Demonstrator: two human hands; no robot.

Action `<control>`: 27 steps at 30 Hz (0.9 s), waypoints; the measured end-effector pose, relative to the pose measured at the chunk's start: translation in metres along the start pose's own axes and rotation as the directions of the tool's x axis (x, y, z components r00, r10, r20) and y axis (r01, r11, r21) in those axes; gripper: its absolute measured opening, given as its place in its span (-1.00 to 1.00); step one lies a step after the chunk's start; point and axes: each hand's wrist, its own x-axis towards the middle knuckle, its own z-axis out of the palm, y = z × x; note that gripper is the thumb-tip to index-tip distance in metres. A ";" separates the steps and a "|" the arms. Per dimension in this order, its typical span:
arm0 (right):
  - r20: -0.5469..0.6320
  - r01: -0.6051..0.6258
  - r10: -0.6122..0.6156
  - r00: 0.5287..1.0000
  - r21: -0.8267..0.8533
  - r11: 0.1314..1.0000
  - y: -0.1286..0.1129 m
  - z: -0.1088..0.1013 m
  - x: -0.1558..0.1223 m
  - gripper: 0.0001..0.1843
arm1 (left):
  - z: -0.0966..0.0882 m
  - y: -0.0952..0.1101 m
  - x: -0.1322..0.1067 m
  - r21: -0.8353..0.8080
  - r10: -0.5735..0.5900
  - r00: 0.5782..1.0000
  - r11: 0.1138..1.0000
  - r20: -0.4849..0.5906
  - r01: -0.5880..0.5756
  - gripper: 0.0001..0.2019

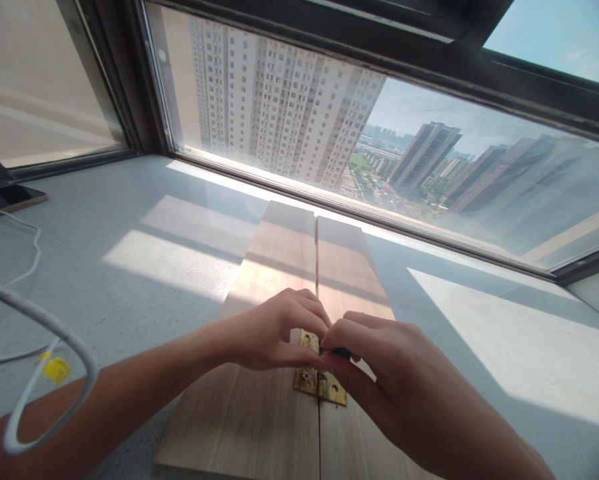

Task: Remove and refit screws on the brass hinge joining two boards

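Observation:
Two pale wooden boards, the left board (249, 400) and the right board (346, 267), lie side by side with a narrow gap between them. Across that gap sits a brass-coloured hinge (306, 380), stained and with screw holes showing, partly covered by my fingers. My left hand (289, 333) reaches in from the left, thumb and fingertips closed together over the hinge; what they grip is hidden. My right hand (379, 360) pinches a small dark object (343, 352) above the hinge, its fingertips meeting those of my left hand. Most of that object is covered, so its kind is unclear.
The boards rest on a speckled pale sill (179, 280) beneath a dark window frame (329, 207). A white cable (54, 320) with a yellow tag (56, 369) loops over my left forearm. A phone-like dark slab (12, 197) lies at the far left.

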 end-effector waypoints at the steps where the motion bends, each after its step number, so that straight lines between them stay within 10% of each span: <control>1: 0.001 0.001 -0.001 1.000 0.005 1.000 0.000 0.000 0.000 -0.86 | 0.002 0.000 0.000 0.001 -0.004 1.000 1.000 -0.027 0.004 -0.92; 10: -0.066 -0.085 0.082 0.994 -0.051 0.995 0.000 0.005 0.002 -0.91 | 0.009 0.006 0.000 0.021 -0.121 0.987 0.992 -0.104 0.124 -0.93; 16: 0.004 0.021 -0.021 1.000 0.037 0.999 0.001 0.001 0.001 -0.80 | -0.002 0.007 0.000 -0.211 -0.027 0.995 0.976 0.101 0.048 -0.88; 27: -0.102 -0.051 0.044 0.994 -0.065 0.997 0.002 0.008 0.004 -0.93 | 0.017 -0.004 -0.001 -0.047 -0.105 0.974 0.994 -0.203 0.097 -0.77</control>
